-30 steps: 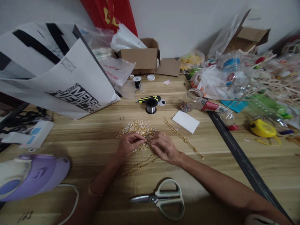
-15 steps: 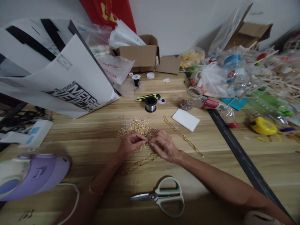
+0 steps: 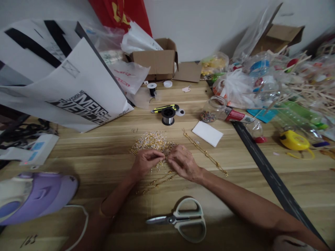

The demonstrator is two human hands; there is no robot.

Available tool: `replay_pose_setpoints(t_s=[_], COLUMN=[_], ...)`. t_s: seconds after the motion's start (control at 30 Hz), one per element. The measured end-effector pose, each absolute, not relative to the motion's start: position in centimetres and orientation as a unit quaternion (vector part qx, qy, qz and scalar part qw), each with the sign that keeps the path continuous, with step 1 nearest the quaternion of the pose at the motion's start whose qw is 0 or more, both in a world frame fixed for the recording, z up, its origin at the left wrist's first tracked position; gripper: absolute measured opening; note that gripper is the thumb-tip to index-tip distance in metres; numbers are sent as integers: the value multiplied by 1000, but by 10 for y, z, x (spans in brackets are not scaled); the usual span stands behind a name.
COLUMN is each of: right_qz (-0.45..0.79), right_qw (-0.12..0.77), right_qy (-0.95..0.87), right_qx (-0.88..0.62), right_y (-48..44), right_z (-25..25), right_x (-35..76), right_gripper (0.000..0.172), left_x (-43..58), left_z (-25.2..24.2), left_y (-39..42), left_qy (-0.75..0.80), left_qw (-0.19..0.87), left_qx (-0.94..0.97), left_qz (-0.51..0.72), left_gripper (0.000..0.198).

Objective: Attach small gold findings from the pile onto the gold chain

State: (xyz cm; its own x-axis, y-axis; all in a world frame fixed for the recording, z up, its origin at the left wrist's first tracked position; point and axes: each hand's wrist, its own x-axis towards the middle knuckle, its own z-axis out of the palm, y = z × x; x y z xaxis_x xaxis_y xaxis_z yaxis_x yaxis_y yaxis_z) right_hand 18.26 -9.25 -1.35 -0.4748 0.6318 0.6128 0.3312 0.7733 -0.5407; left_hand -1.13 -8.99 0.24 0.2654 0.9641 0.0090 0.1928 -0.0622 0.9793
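Left hand (image 3: 145, 162) and right hand (image 3: 185, 163) pinch, contents unclear, above a wood-grain table (image 3: 230, 209) before a pale wall (image 3: 201, 31)

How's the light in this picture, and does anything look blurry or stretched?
In the head view, the light is dim, with a soft shadow beside the scissors; in that same view, the white bag near the left edge looks stretched, the gold-and-clear pile dissolves into tiny specks, and any detail between the fingertips of the left hand or right hand is too small to tell.
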Motion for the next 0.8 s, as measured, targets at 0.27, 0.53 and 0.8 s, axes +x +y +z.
replay_pose_setpoints(t_s=[0.27,0.53,0.8], right_qz=[182,190,183], right_qw=[426,424,424], right_qy=[-839,-838,-839], right_qx=[-287,-286,-288], right_y=[-93,-92,-92], right_z=[-13,-14,-15], right_x=[183,183,183], right_gripper=[6,5,5], left_x=[-9,-8,-8], left_z=[2,-1,2], left_y=[-92,-93,-92], left_qy=[468,465,445], left_qw=[497,460,461], left_qx=[617,641,648], left_qz=[392,403,412], left_gripper=[8,6,5])
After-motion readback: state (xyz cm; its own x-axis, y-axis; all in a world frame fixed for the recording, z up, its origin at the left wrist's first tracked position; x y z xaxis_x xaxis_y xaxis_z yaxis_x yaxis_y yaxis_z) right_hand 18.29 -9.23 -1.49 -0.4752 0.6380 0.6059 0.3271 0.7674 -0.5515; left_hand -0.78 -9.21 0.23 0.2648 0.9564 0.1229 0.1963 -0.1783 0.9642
